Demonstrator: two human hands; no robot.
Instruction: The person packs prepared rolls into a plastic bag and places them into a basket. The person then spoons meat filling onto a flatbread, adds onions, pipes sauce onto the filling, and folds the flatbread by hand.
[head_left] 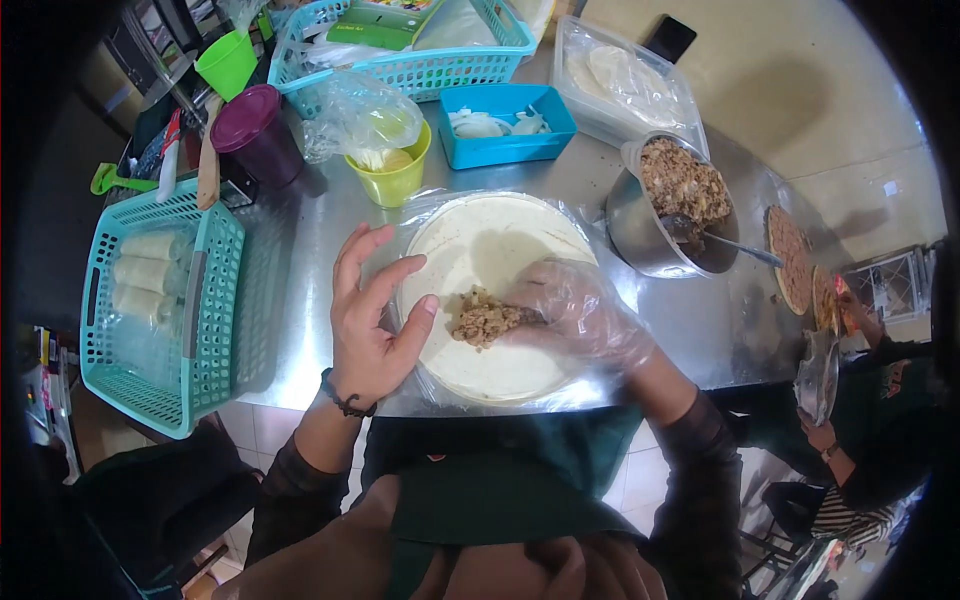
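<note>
A stack of round flatbread wrappers [450, 365] lies on clear plastic in front of me. On the top one sits a small heap of brown minced meat filling [482, 322]. My right hand [580, 312], in a clear plastic glove, is over the wrapper with its fingers curled against the right side of the heap. Motion blurs it a little, and some fingertips are hidden. Bare, with fingers spread, my left hand [375, 325] is at the wrapper's left edge. A steel pot [640, 225] at the right holds more minced filling [685, 182] and a spoon [740, 248].
Rolled wraps [145, 275] lie in a turquoise basket [215, 290] at left. Behind the wrappers stand a yellow cup [395, 185], a blue tub [510, 150] with white slices, and a plastic container [630, 125] of flatbreads. Another person's hand [820, 435] holds clear plastic at far right.
</note>
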